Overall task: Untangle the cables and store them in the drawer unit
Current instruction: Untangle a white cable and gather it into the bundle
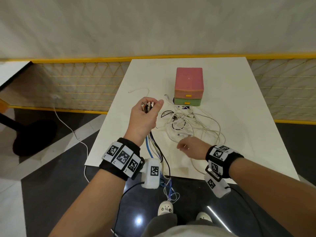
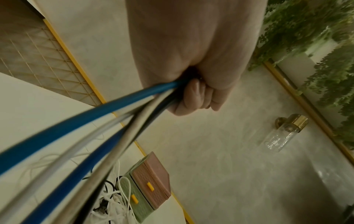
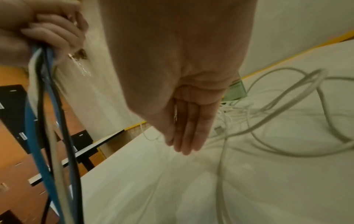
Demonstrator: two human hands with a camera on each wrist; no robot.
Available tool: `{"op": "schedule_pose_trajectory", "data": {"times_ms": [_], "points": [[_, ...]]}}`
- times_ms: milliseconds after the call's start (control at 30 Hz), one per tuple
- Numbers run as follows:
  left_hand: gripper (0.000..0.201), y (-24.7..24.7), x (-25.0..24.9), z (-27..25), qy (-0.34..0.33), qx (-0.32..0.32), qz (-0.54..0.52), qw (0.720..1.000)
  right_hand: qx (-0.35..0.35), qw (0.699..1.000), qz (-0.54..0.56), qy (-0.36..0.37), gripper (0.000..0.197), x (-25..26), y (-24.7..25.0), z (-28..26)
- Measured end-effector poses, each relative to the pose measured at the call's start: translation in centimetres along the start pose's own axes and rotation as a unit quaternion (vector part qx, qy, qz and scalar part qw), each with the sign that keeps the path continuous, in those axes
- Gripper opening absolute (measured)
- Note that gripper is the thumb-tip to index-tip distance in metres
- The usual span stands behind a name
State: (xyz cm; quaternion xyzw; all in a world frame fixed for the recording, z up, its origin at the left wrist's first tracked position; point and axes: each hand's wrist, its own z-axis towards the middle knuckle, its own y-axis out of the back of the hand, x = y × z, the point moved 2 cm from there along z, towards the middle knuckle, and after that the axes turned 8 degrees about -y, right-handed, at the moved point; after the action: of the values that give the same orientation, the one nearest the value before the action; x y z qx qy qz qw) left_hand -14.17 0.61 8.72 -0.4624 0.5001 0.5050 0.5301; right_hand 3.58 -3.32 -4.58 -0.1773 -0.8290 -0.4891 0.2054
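Observation:
My left hand [image 1: 145, 113] is raised above the table's left part and grips a bundle of cables [image 1: 154, 147] by their plug ends; blue, grey, white and black strands [image 2: 107, 133] hang from the fist over the near table edge toward the floor. My right hand [image 1: 189, 147] hovers flat and open just above the table, at the near edge of a tangle of white and black cables [image 1: 186, 124], with its fingers [image 3: 188, 133] straight and holding nothing. The drawer unit [image 1: 189, 87], pink above green with yellow handles, stands behind the tangle with its drawers closed.
A single white cable [image 1: 139, 90] lies apart at the table's [image 1: 248, 134] far left. A yellow mesh fence [image 1: 77, 82] runs behind the table. Another white cord [image 1: 68, 125] trails across the dark floor on the left. My shoes [image 1: 165, 206] show below the near edge.

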Motion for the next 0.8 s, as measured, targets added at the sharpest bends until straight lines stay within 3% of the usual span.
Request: {"op": "schedule_pose_trajectory", "data": {"times_ms": [100,233,333,633,733,800], "points": [[0.017,-0.3,0.2,0.6,-0.001,0.007,0.004,1.000,0.086,0.995,-0.017,0.037,0.051,0.8,-2.6,1.3],[0.017,-0.3,0.3,1.7,0.001,0.001,0.007,1.000,0.012,0.999,-0.033,-0.008,0.063,1.5,-3.0,3.6],[0.017,-0.4,0.5,2.2,0.000,0.002,0.006,1.000,-0.023,0.994,-0.094,-0.044,0.060,1.1,-2.6,4.9],[0.017,-1.3,0.9,3.3,-0.002,0.013,0.025,1.000,-0.101,0.980,-0.170,-0.019,0.039,-0.7,-2.1,5.7],[0.016,-1.3,0.9,3.6,-0.001,0.018,0.030,0.999,-0.114,0.984,-0.136,-0.031,0.027,-1.0,-1.8,5.7],[0.016,-1.3,0.9,3.7,-0.001,0.026,0.029,0.999,-0.169,0.983,-0.057,-0.042,0.019,-0.5,-0.6,5.5]]}}
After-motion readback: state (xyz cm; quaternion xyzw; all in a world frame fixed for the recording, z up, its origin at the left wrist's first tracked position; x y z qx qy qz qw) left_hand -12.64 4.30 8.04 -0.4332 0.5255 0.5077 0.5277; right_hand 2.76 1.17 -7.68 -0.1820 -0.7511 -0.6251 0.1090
